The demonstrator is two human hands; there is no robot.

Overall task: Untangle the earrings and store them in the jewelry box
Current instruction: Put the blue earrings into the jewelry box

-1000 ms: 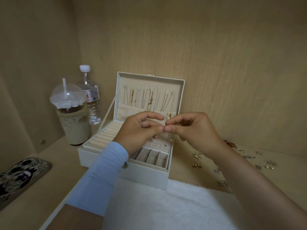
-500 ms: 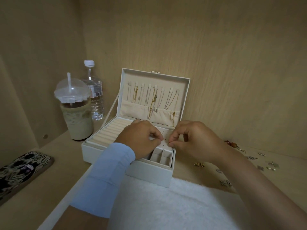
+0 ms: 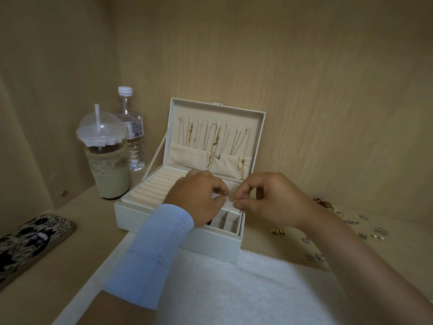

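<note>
Both hands lowered from mid-air onto open jewelry box (image 3: 218,247), now at perforated stud panel (image 3: 230,193). Right hand (image 3: 271,200) pinches tiny earring (image 3: 236,202) against panel's right edge. Left hand (image 3: 199,198) curled beside it, grip unclear. Likely seating this one. Loose earrings (image 3: 277,231) wait on surface (image 3: 293,249), right.

Cup (image 3: 107,170), bottle (image 3: 134,137) crowd left of jewelry box (image 3: 210,243) — passage open over towel (image 3: 246,289).
</note>
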